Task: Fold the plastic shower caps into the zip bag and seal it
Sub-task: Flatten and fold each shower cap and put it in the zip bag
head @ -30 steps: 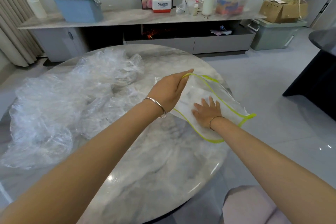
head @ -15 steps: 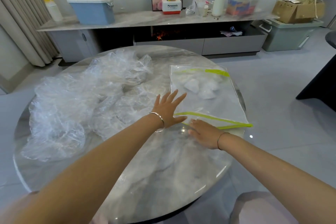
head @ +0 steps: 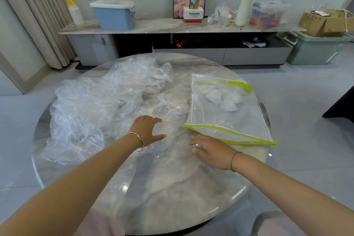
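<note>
A clear zip bag [head: 232, 119] with a yellow-green zip edge lies flat on the right side of the round marble table [head: 162, 193]. Its mouth faces me and gapes a little. Several folded white shower caps [head: 223, 98] sit inside it near the far end. A big heap of loose clear plastic shower caps [head: 99, 105] covers the table's left half. My left hand [head: 148, 130] rests on the near right edge of that heap, fingers curled onto the plastic. My right hand [head: 209, 151] lies flat on the table just in front of the bag's mouth, holding nothing.
Behind the table runs a long low cabinet [head: 172, 27] with a blue bin [head: 115, 14], a white roll and boxes on it. A green storage box [head: 314, 50] stands on the floor at the right. A dark furniture edge [head: 342, 105] sits far right.
Both hands left the zip bag, which now lies flat on the table. My left hand moved left onto the loose caps and my right hand drew back toward me.
</note>
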`<state>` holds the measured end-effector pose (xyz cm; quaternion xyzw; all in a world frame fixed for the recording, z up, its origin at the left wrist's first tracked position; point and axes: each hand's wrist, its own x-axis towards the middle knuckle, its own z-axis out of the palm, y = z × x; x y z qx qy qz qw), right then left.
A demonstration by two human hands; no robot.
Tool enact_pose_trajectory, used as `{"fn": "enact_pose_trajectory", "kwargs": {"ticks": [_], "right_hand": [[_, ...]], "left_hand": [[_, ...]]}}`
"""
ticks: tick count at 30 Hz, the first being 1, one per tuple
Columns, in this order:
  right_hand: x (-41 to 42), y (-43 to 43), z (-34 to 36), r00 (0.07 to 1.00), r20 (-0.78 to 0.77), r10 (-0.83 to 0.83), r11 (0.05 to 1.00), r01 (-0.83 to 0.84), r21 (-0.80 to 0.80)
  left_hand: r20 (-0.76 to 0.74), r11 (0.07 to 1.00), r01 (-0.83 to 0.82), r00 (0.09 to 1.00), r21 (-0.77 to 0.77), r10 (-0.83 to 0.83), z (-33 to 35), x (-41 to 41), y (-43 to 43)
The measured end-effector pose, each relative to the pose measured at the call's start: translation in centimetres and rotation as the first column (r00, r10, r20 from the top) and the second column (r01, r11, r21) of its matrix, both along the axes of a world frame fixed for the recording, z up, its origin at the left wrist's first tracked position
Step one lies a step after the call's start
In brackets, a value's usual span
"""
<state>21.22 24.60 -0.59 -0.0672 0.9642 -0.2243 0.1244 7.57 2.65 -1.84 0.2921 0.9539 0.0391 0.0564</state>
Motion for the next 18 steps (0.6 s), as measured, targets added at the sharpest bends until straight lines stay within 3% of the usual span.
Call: {"fn": "enact_pose_trajectory", "kwargs": {"ticks": [5, 9, 13, 15, 18], "right_hand": [[-0.4, -1.1, 0.4, 0.987, -0.162, 0.008, 0.998, -0.017, -0.058], [-1.1, -1.9, 1.2, 0.934, -0.357, 0.021, 0.999, -0.035, -0.034], [-2.0, -2.7, 0.6, 0.946, -0.294, 0.134, 0.982, -0.086, 0.170], [-2.4, -3.2, 0.2, 0.960, -0.247, 0.132, 0.974, -0.079, 0.214], [-2.9, -3.7, 0.1, 0.950, -0.296, 0.096, 0.983, -0.043, 0.179]], "left_hand": [[-0.023, 0.990, 0.006, 1.000, 0.142, -0.003, 0.8, 1.5, -1.5], [0.003, 0.994, 0.024, 1.000, 0.107, -0.025, 1.5, 3.0, -1.6], [-0.087, 0.993, 0.076, 0.994, 0.087, -0.069, 1.7, 4.0, -2.5], [-0.138, 0.991, 0.087, 0.988, 0.099, -0.073, 1.6, 4.2, -2.8], [-0.217, 0.987, 0.066, 0.976, 0.149, -0.033, 1.8, 4.6, -3.0]]}}
